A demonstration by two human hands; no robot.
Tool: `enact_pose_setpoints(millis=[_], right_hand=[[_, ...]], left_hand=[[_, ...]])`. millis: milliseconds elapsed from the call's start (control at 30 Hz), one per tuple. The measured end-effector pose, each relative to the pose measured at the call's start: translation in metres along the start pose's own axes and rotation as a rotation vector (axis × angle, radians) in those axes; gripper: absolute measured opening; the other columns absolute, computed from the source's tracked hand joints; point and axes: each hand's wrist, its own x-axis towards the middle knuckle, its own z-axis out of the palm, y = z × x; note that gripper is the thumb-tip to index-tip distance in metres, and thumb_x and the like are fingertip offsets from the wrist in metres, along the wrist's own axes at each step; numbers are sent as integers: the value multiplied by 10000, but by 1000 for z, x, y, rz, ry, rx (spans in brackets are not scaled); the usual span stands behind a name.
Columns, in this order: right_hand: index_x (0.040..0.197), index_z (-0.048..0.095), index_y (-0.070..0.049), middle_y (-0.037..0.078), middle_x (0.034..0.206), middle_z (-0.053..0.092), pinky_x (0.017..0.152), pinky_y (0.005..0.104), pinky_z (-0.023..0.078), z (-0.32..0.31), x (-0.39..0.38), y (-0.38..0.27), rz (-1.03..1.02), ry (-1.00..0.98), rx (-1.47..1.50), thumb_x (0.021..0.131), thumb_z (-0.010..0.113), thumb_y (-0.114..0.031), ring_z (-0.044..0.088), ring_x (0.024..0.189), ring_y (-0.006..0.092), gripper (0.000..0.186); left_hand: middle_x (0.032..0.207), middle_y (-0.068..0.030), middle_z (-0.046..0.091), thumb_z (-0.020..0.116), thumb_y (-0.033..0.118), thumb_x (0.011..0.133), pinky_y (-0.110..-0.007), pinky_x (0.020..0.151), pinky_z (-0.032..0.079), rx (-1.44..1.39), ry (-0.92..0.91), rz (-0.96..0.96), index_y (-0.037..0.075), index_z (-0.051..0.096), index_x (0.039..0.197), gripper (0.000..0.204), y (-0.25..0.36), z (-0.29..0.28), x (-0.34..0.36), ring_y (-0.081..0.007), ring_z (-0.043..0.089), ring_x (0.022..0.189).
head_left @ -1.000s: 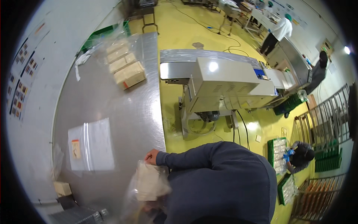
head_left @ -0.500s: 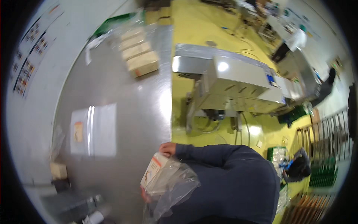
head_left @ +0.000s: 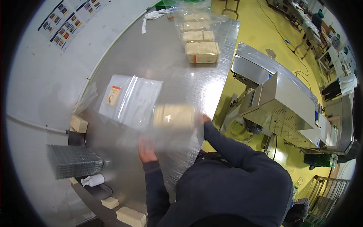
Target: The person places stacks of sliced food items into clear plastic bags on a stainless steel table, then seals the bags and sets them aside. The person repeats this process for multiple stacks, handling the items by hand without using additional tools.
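A pale, block-shaped pack (head_left: 175,116), smeared by motion, is over the steel table in front of me, with clear plastic around it. My right hand (head_left: 205,119) is at the pack's right end, beside the plastic; its fingers are mostly hidden. Just below and left of the pack is my left hand (head_left: 146,148), blurred, with its fingers stretched out and no thing visible in them. Beyond the pack a flat clear bag (head_left: 130,99) lies on the table, with a small orange and cream card (head_left: 113,96) on its left part.
Several pale packs (head_left: 202,52) stand in a row at the table's far end, under loose clear plastic. A grey stack (head_left: 74,162), a white bottle (head_left: 93,180) and pale blocks (head_left: 130,216) are at the left. A large metal machine (head_left: 278,109) stands right of the table (head_left: 151,56).
The pack in clear plastic has gone from against my body to over the table, its pale side now up. My left hand has come into plain sight. The view has turned.
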Motion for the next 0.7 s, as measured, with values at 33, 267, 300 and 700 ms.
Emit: enact_pose_setpoints(millis=[33,267,300,700], right_hand=[[617,560,-54,33,529,500,461,285,393,-4,36,7,-180,94,12,796,446,-141,472,465,153,229],[1077,458,2,138,1049,558,770,314,471,7,81,-50,-162,5,444,872,518,-139,589,851,224,257],[1070,466,15,140,1032,567,765,315,470,-1,66,-38,-189,-50,348,872,519,-146,589,844,217,260],[882,672,-108,91,830,666,718,344,500,-149,-239,129,365,-446,-1182,680,712,-244,637,794,234,247]], left_hand=[[1282,-98,424,425,217,915,-436,948,378,144,-13,85,36,375,1287,417,7,37,5,-244,393,1198],[1026,-72,595,528,158,884,-296,811,470,590,-326,-114,19,532,1144,295,-37,55,-16,-153,564,961],[1054,-82,583,530,170,882,-305,821,467,642,-429,-244,16,520,1151,310,-51,44,-22,-172,561,981],[852,-95,620,554,106,852,-266,714,483,970,-687,-733,2,575,945,141,-197,-67,-133,-151,591,773]])
